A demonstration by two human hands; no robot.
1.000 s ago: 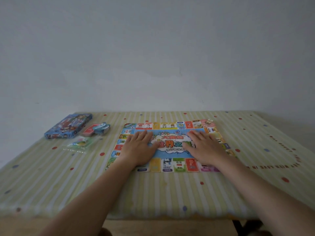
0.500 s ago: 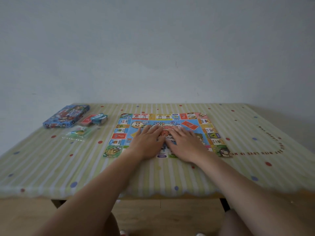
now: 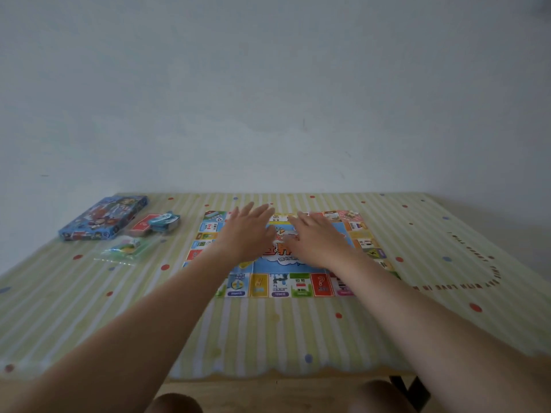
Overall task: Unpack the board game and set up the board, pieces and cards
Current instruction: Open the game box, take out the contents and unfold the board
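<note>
Board (image 3: 300, 285): unfolded, flat at the middle of the desk (image 3: 268, 332), printed side up, with coloured squares round a blue centre.
Left hand (image 3: 246, 236): palm down on the board's centre-left; fingers (image 3: 257, 210) straight, slightly spread, holding nothing.
Right hand (image 3: 317, 242): palm down on the board's centre-right, just beside the left hand; fingers (image 3: 307, 219) straight, holding nothing.
Box (image 3: 103, 217): blue, lying flat at the far left of the desk.
Cards (image 3: 156, 225): a red-backed stack and a pale blue stack, touching, between box and board.
Bag (image 3: 125, 249): clear, with small coloured pieces inside, lying nearer than the cards.
Cloth (image 3: 89, 308): striped and dotted, covering the desk.
</note>
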